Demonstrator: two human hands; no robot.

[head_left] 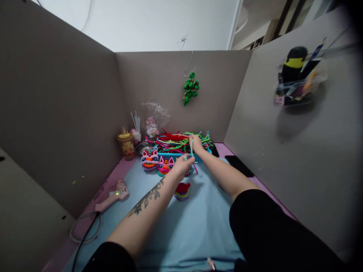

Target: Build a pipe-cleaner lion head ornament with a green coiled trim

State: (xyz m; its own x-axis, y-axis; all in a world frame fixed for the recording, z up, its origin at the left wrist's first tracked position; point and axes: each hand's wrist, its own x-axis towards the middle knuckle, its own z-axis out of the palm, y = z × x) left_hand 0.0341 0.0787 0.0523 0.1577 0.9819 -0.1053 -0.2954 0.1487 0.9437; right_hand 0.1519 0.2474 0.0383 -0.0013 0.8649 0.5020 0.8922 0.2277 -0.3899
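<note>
My left hand [183, 165] is closed in front of the blue tray, with pale green and pink fuzzy stems [195, 169] at its fingers. Just beyond it and to the right, my right hand [195, 144] is pinched on a pale green stem [192, 148] that hangs toward my left hand. Many coloured fuzzy stems [172, 140] fill the blue tray [167, 154]. Two fuzzy animal heads, one pink and purple [149, 159] and one pink and teal [166, 166], stand before it. A small red and rainbow piece [182, 191] lies on the blue cloth below my left hand.
A pink glue gun [113, 195] with a cable lies at the left. A drink cup [126, 145] and metal bowl [144, 147] stand at the back left. A black phone-like slab [239, 166] lies at the right. Grey panels enclose the table; a green ornament [191, 88] hangs behind.
</note>
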